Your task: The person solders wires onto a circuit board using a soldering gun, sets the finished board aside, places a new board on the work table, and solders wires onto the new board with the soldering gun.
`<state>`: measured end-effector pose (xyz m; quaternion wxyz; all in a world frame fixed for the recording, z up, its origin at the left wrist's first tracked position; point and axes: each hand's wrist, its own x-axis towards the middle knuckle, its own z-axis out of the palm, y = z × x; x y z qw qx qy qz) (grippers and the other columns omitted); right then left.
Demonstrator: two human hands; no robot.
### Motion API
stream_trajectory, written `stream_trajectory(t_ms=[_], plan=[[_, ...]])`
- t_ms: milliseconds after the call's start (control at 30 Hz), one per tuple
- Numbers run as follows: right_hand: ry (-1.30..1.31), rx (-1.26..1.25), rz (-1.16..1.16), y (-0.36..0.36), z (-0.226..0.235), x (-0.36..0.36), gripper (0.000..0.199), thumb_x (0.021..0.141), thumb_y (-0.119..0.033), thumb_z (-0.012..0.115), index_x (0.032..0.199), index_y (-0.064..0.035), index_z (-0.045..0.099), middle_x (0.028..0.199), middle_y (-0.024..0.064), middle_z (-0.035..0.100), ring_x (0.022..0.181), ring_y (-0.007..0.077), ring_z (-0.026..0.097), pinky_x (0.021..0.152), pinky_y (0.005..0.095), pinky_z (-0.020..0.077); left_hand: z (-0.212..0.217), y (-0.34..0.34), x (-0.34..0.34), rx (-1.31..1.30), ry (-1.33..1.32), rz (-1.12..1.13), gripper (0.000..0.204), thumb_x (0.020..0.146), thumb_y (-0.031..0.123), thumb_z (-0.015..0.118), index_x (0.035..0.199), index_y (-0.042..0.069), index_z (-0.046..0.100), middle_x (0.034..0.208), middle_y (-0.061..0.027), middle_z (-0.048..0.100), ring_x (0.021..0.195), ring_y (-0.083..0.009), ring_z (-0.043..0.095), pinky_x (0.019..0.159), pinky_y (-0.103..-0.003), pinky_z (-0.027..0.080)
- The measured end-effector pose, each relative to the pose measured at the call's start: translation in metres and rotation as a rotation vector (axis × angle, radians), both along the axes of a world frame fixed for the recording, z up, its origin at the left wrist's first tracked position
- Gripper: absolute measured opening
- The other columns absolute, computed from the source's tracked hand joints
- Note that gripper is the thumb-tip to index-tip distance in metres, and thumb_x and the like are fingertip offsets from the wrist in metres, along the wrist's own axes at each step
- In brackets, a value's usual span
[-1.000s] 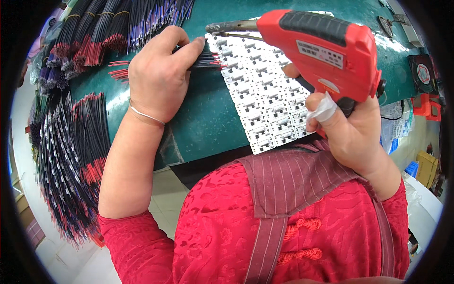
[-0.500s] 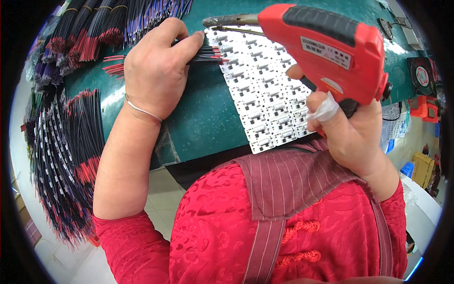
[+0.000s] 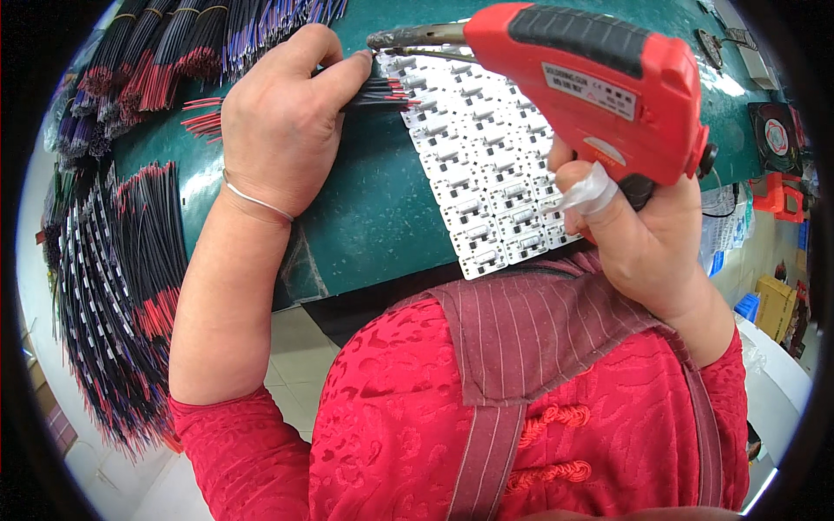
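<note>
Green tabletop extended around the white circuit-board panel, which I took as reference; it lay flat, set with rows of small parts. On my remote view, left hand: thumb and index fingertips drawn close together just beside the panel's upper-left corner, other fingers mostly hidden; I could not tell what, if anything, they pinched. Right hand: fingers wrapped around the handle of a red soldering tool above the panel's right part, one digit in a white wrap. I logged the tool's dark tip near the panel's upper-left corner; contact could not be confirmed. Black wires with red ends emerged on both sides of the left hand, their right ends at the panel's left edge. Farther out, I noted tied wire bundles beyond the panel's upper left, more wires well to its left, and a striped apron on its near side.
</note>
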<state>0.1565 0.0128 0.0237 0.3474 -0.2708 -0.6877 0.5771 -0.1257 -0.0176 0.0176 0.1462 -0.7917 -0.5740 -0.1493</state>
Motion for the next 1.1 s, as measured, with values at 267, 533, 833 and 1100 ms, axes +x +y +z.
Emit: stream_trajectory(t_ms=[267,533,833,1100], plan=[[0.016,-0.045,0.017,0.001,0.001,0.003,0.022,0.096,-0.014,0.061,0.109,0.0030,0.057,0.107,0.0130,0.064,0.063,0.0078,0.055,0.055,0.0228,0.0460,-0.005,0.004,-0.003,0.069,0.025,-0.022,0.032,0.068,-0.002,0.064,0.096,0.013,0.071,0.086,-0.0032,0.059,0.076,-0.0220,0.063,0.063,-0.033,0.050],[0.044,0.027,0.012,0.003,0.003,0.002,0.021,0.097,-0.013,0.059,0.111,0.0025,0.056,0.098,0.0121,0.064,0.062,0.0096,0.056,0.056,0.0235,0.0460,-0.006,0.004,-0.003,0.121,0.038,-0.040,0.018,0.074,0.005,0.065,0.088,0.015,0.071,0.081,-0.0007,0.058,0.071,-0.0195,0.062,0.059,-0.032,0.050],[0.068,-0.066,-0.019,-0.001,0.005,-0.001,0.017,0.096,-0.013,0.059,0.105,0.0018,0.056,0.103,0.0150,0.063,0.062,0.0093,0.056,0.056,0.0239,0.0470,0.001,0.002,-0.004,-0.012,-0.060,-0.030,0.046,0.061,-0.011,0.064,0.102,0.010,0.072,0.090,-0.0056,0.062,0.080,-0.0241,0.064,0.069,-0.034,0.051],[0.034,-0.048,0.024,0.002,0.004,0.004,0.017,0.097,-0.016,0.059,0.101,-0.0002,0.057,0.107,0.0164,0.061,0.062,0.0081,0.054,0.053,0.0227,0.0450,-0.001,0.005,-0.009,-0.028,-0.140,-0.059,0.047,0.061,-0.014,0.060,0.101,0.009,0.072,0.090,-0.0076,0.063,0.082,-0.0256,0.064,0.073,-0.033,0.052]])
